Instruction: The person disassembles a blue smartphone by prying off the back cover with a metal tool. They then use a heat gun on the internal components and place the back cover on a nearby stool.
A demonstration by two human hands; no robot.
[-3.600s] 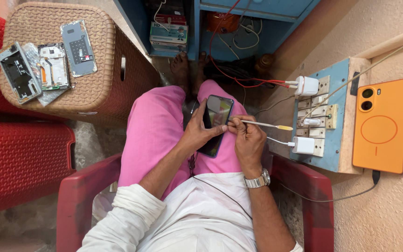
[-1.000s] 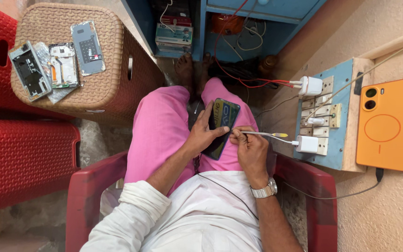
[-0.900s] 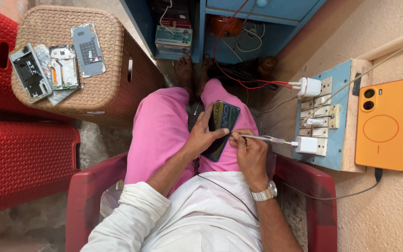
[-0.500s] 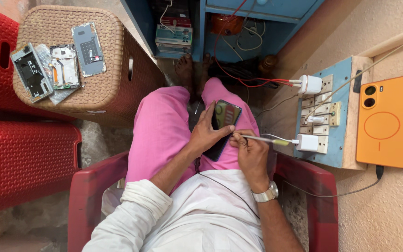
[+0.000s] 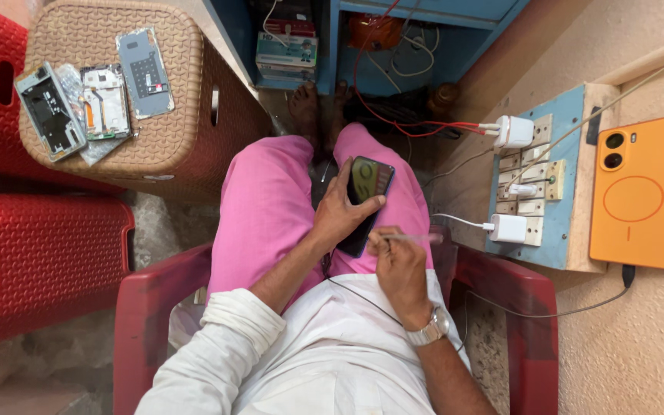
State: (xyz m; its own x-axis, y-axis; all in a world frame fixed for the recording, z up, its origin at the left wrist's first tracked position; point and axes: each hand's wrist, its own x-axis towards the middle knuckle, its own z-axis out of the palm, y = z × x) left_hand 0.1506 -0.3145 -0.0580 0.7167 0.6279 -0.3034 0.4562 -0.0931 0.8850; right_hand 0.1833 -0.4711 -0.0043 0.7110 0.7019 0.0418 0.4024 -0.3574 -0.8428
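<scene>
Slip risk over the lap
Left hand grips phone; right hand pinches what looks like a thin tool, which could skid and scratch it.

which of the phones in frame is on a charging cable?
The orange phone on the ledge at right: a dark cable plugs into its bottom edge. The dark phone in the left hand shows none; the stool's opened phone parts lie loose.

Soft even daylight, sharp, mild edge distortion
</scene>
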